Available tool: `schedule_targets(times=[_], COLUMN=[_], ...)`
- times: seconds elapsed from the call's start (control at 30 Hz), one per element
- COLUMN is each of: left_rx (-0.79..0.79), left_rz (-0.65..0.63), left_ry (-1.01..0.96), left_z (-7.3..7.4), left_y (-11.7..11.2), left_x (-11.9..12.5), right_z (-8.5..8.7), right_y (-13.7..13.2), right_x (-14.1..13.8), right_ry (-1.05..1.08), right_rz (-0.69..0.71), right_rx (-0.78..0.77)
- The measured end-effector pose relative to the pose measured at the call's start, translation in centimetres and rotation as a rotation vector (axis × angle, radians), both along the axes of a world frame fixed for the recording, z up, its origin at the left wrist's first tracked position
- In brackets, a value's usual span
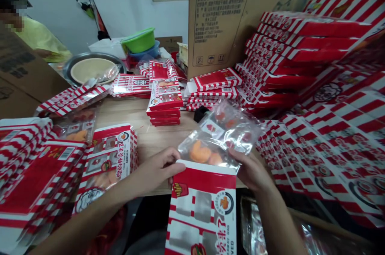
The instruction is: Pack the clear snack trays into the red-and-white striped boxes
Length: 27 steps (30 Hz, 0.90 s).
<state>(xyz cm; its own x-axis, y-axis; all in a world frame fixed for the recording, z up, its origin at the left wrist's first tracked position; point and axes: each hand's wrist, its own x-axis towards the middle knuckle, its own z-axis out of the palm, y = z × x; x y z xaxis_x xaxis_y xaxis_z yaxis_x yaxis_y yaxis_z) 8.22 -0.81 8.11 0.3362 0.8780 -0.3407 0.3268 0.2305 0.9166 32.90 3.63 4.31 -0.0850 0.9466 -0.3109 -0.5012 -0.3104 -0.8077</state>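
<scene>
Nearest, a red-and-white paper bag [202, 207] hangs upright, its top edge pinched by the curled fingers of the left hand [159, 168]. The right hand [251, 171] grips a clear plastic pouch [218, 134] of orange food, its lower end at the bag's mouth. Piles of flat printed bags [325, 154] lie right and left [30, 175] on a wooden table [141, 122], with a shorter stack [165, 104] farther off.

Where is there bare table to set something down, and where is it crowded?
Bare wood tabletop shows between the left hand and the short red box stack; a smaller patch lies between that stack and the clear plastic bag. Striped packets crowd the right side and far left.
</scene>
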Motion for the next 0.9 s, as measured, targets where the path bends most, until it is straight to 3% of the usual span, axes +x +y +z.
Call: schedule_targets(times=[0.1,0.2,0.3,0.4,0.5,0.57,0.67,0.73,0.8,0.9], left_rx=[-0.058,-0.076,-0.062,-0.03,0.085,0.177,0.192,0.115,0.01,-0.02], left_rz=[0.153,0.112,0.107,0.069,-0.012,-0.083,-0.187,-0.17,-0.05,0.195], left_ry=[-0.177,-0.188,-0.184,-0.101,0.102,0.161,0.032,-0.072,-0.145,-0.261], left_z=[-0.9,-1.3,-1.5,-1.4,-1.0,-0.8,-1.1,-2.0,-3.2,-4.8], left_y=[-1.3,-1.9,-1.8,-1.7,-1.9,-2.0,-2.3,-2.6,-3.0,-3.5], left_x=[0.4,1.0,1.4,1.5,1.3,1.3,1.5,1.9,2.2,2.5], right_z=[0.1,0.3,0.5,0.5,0.6,1.0,2.4,3.4,3.9,3.2], right_y=[-0.7,-0.8,-0.8,-0.8,-0.7,-0.2,1.2,2.2,2.7,2.4], right_x=[1.9,3.3,4.0,4.1,3.7,3.1,2.3,1.9,1.9,2.6], right_ry=[-0.062,-0.126,-0.135,-0.135,-0.178,-0.241,-0.337,-0.436,-0.568,-0.655], right_rz=[0.146,0.291,0.316,0.369,0.428,0.339,-0.084,-0.289,-0.245,-0.011], right_rx=[-0.006,0.014,0.046,0.06,0.096,0.152,0.35,0.52,0.608,0.575])
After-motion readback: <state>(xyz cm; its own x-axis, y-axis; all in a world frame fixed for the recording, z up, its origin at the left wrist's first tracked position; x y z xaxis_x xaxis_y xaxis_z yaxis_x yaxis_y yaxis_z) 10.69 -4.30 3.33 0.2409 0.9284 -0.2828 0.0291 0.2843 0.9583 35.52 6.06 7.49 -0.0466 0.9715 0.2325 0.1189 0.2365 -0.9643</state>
